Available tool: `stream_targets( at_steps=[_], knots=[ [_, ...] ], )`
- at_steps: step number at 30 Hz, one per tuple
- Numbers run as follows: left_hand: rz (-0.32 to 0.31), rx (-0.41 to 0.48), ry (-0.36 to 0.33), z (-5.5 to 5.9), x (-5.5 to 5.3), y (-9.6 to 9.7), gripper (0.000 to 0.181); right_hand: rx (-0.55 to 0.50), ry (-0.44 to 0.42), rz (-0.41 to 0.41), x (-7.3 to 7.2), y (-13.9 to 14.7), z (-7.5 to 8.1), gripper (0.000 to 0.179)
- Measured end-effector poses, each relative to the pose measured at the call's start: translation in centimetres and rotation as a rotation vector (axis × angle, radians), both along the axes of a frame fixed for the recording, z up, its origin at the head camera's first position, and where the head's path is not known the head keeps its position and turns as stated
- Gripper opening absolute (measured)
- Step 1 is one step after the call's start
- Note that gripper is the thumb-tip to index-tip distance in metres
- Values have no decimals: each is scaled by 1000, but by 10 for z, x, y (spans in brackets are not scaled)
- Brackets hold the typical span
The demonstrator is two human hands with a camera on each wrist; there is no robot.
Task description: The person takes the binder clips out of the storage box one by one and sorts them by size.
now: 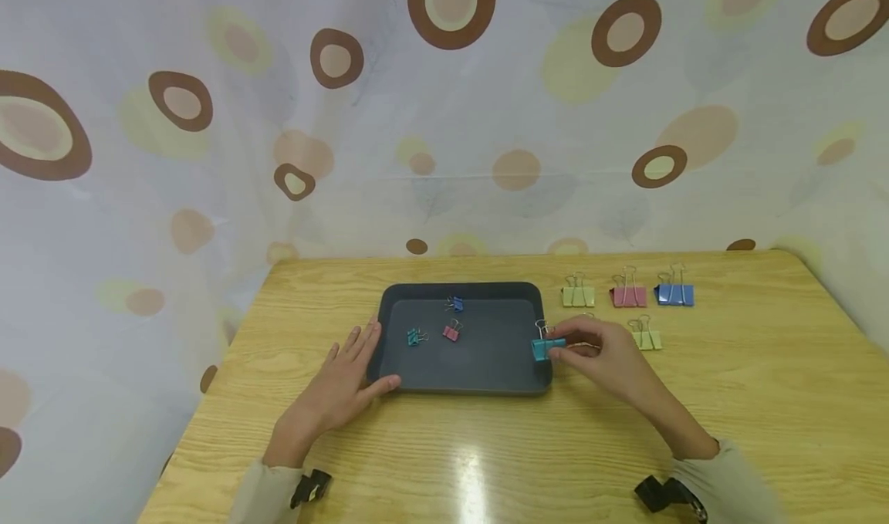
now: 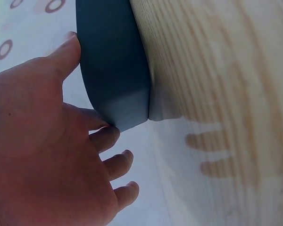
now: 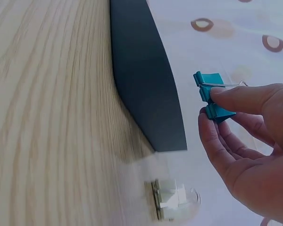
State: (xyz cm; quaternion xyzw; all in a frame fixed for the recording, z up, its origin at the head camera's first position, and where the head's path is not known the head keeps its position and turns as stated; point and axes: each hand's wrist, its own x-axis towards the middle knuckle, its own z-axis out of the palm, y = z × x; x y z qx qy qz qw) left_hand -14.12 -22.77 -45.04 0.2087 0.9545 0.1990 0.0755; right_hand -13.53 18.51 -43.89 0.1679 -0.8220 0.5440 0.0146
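Viewing from the head camera, you see a dark grey, rectangular, shallow tray [image 1: 479,373] on the pale wood-grained tabletop [image 1: 764,424]. Your right hand [image 1: 614,354] pinches a teal metal binder clip with silver wire handles [image 1: 545,349], which overlaps the tray's right rim from this angle. Your left hand [image 1: 343,381] lies against the tray's left side, fingers extended and thumb spread toward the near edge. Within the tray lie a small blue clip [image 1: 456,305], a small pink clip [image 1: 452,331] and a small teal clip [image 1: 414,338]. To the right, a yellow-green clip [image 1: 578,296], a larger pink clip [image 1: 630,297] and a large blue clip [image 1: 677,295] form a row; a pale yellow clip [image 1: 648,340] lies nearer you, and another, mostly hidden by your right hand, shows little but its wire.

Turning to the left wrist view, note your thumb touching the tray's wall and your fingers loosely bent, gripping no clip.

In the right wrist view, the held clip is pinched between thumb and fingertips, apart from the tray's outer wall; a pale clip stands on the tabletop below. The held clip should prove light, stiff and hardly fragile, though its glossy painted faces may slip. Hold it best across the broad flat sides of the body, as your thumb does here; the wire handles would probably swivel under load.
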Motion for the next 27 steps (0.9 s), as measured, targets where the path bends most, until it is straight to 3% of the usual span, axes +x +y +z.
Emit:
stream_targets(
  at_steps=[12, 27],
  knots=[
    [1, -3, -2, -1, 1, 1, 92, 110, 77, -121, 2, 57, -5, 20],
    [-3, -15, -10, 0, -1, 0, 92, 160, 13, -240, 3, 127, -11, 28]
  ],
)
